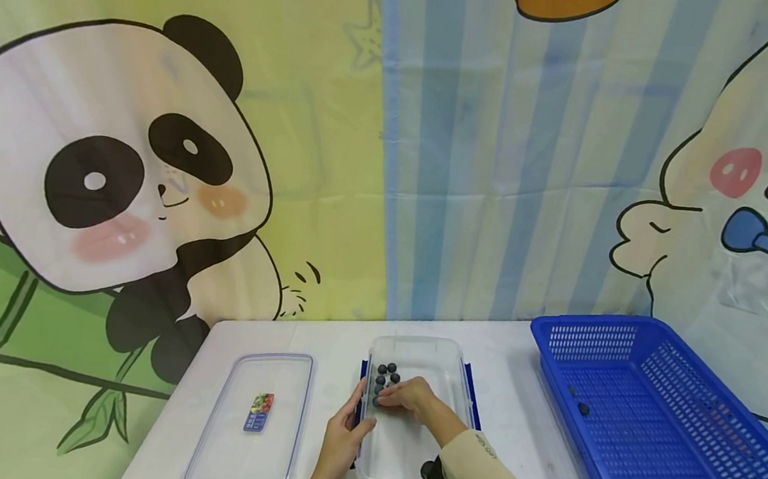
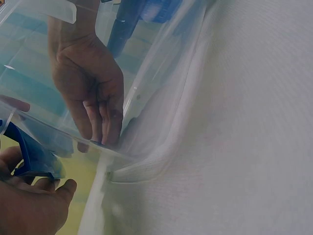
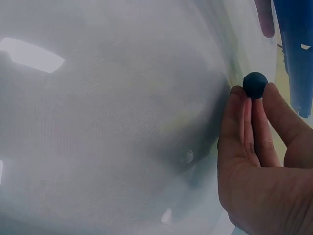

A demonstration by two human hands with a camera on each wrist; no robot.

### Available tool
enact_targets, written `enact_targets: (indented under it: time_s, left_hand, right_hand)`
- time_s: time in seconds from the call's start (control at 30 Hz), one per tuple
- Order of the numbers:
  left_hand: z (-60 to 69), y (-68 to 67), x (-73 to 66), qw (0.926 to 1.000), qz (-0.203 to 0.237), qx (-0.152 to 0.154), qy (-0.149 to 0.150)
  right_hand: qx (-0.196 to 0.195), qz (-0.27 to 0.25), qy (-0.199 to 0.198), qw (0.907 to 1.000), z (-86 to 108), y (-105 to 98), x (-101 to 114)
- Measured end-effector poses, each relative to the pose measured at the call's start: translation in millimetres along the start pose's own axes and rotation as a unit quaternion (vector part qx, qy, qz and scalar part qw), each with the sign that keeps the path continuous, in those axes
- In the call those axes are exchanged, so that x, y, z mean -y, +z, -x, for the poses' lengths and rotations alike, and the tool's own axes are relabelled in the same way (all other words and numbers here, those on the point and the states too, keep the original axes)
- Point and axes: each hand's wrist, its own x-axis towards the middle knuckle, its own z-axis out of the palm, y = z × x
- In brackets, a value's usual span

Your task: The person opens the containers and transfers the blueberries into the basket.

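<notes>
A clear plastic box (image 1: 404,452) with blue side latches (image 1: 473,397) stands at the middle of the table. Several small dark blue balls (image 1: 382,370) are grouped inside its far left part. My right hand (image 1: 413,395) reaches into the box and pinches one dark blue ball (image 3: 255,85) between thumb and fingertips, close to the left wall. At the box's left side, my left hand (image 1: 344,430) grips the wall, its thumb near the rim. In the left wrist view, the left hand's fingers are about a blue latch (image 2: 36,152), partly hidden by it.
On the left lies a clear lid (image 1: 215,440) with a blue edge and a colourful label (image 1: 259,412). A blue mesh basket (image 1: 656,455) stands at the right, with a dark ball (image 1: 583,409) in it. A printed curtain (image 1: 462,162) hangs behind the white table (image 1: 338,344).
</notes>
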Motion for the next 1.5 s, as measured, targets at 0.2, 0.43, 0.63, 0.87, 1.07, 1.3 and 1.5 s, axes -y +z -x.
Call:
enact_targets:
  time_s: [0.2,0.43,0.63,0.87,1.07,1.3,1.5]
  left_hand:
    - [-7.3,-3.9,16.1,0.9999,0.012,-0.001,0.003]
    - [-9.7,-3.9,26.8,0.9999,0.007,-0.009,0.009]
    - [-5.9,-3.0,30.7,0.9999,0.008,-0.010,0.008]
    - [-7.0,-2.0,25.4,0.9998,0.007,-0.016,0.007]
    - [-2.7,1.1,7.5,0.9999,0.002,-0.015,0.005]
    - [-5.2,-0.2,20.6,0.9998,0.007,-0.010,0.016]
    - [-9.8,-2.1,30.7,0.9994,0.000,-0.020,0.029]
  right_hand:
    - [0.034,0.000,-0.015,0.9993,0.3,3,0]
    - [0.062,0.015,-0.033,0.9974,6.0,2,5]
    - [0.106,-0.053,-0.049,0.9918,13.7,-10,12]
    - [0.121,-0.104,-0.058,0.9854,17.0,-43,34]
    - [0.134,-0.151,-0.075,0.9765,20.7,-104,50]
    - [0.127,-0.203,-0.098,0.9660,31.6,-216,47]
    - [0.060,-0.236,-0.076,0.9669,33.5,-309,29]
